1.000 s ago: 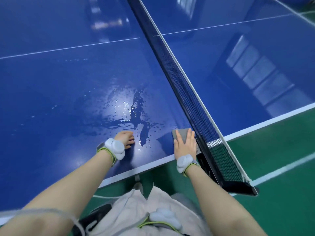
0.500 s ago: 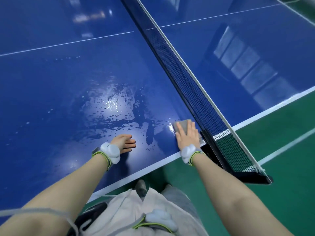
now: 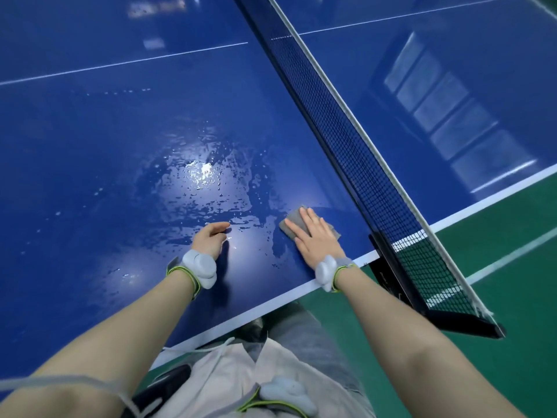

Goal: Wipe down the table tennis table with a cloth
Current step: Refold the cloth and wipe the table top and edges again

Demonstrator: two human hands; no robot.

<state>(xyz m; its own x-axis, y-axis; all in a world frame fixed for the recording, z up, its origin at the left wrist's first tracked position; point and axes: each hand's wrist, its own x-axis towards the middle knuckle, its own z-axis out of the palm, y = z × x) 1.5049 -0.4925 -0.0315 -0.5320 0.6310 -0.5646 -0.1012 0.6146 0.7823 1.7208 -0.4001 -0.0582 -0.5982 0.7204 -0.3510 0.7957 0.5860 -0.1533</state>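
While water beads and glints across the glossy blue tabletop (image 3: 90,164), the right hand (image 3: 316,239) presses a grey cloth (image 3: 294,223) flat with straight fingers near the white edge line beside the black net (image 3: 346,128); the left hand (image 3: 211,239) rests loosely curled, holding nothing. Green floor (image 3: 497,260) lies beyond.
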